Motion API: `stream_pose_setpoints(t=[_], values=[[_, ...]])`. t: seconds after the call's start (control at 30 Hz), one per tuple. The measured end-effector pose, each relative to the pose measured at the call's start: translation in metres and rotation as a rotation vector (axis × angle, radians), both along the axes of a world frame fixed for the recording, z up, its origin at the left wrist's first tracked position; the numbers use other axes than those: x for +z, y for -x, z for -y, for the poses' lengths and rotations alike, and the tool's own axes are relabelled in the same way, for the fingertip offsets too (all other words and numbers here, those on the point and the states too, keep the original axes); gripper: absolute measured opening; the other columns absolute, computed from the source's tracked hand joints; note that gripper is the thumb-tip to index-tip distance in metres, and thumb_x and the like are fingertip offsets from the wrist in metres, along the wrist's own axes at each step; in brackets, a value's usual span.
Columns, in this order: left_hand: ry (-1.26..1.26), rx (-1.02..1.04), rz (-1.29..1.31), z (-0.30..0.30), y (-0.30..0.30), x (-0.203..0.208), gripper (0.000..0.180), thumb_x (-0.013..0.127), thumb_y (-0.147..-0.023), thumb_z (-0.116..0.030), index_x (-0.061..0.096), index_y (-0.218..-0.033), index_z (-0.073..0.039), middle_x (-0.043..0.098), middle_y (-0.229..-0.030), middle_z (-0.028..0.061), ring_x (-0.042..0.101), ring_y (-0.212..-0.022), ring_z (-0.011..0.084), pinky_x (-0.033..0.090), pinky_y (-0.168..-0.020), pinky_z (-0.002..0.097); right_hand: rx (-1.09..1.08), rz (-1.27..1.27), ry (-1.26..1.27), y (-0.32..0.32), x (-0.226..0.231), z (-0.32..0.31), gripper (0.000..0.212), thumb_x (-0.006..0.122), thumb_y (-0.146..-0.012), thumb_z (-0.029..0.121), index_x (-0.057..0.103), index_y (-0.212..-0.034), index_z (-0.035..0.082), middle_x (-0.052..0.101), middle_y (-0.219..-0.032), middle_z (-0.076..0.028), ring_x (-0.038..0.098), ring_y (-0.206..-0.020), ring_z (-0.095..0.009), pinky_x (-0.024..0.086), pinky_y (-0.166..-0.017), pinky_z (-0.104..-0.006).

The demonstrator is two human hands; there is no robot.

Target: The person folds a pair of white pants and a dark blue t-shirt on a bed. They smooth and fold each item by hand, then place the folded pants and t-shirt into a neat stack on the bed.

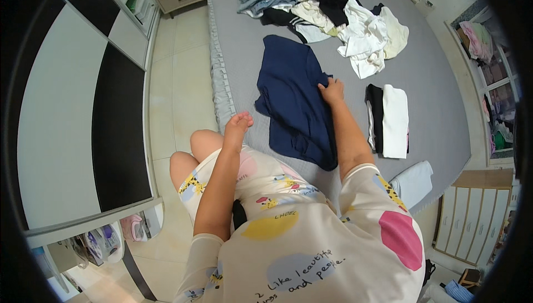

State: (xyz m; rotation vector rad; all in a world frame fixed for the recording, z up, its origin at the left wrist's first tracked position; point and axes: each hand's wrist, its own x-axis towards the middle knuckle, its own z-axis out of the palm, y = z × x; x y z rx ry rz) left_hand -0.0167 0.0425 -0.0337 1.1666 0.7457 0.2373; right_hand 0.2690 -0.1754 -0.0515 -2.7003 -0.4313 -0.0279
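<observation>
A navy top (pixel 294 89) lies spread on the grey bedspread in front of me, its surface wrinkled toward my end. My right hand (pixel 332 91) is at its right edge, thumb and fingers closed on a bit of the cloth. My left hand (pixel 239 126) hovers above the near left edge of the bed, short of the top. Its fingers are loosely bent and hold nothing.
A heap of loose clothes (pixel 333 11) covers the bed's far end. To the right lie folded black clothing (pixel 375 117), a folded white garment (pixel 395 120) and a pale folded piece (pixel 413 181). A black-and-white wardrobe (pixel 61 103) stands left, past a tiled floor (pixel 166 97).
</observation>
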Motion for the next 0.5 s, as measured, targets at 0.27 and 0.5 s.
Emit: stream_pose_setpoints(t=[0.27, 0.5], values=[[0.217, 0.173, 0.119, -0.003, 0.013, 0.009, 0.037, 0.053, -0.091, -0.027, 0.049, -0.122, -0.005, 0.060, -0.109, 0.0064, 0.059, -0.092, 0.0139, 0.044, -0.080, 0.0269, 0.511, -0.369, -0.658, 0.153, 0.073, -0.064, 0.025, 0.050, -0.091, 0.021, 0.045, -0.081, -0.001, 0.048, -0.073, -0.019, 0.047, -0.069, -0.028, 0.041, -0.068, -0.0372], [0.464, 0.102, 0.360, -0.004, 0.017, 0.023, 0.061, 0.049, -0.091, -0.043, 0.040, -0.128, 0.003, 0.053, -0.120, 0.0182, 0.055, -0.109, 0.0292, 0.043, -0.096, 0.0411, 0.990, -0.921, -0.587, 0.252, 0.147, -0.011, 0.032, 0.046, -0.095, 0.023, 0.036, -0.073, 0.002, 0.026, -0.066, 0.000, 0.030, -0.066, -0.008, 0.034, -0.059, -0.0259]])
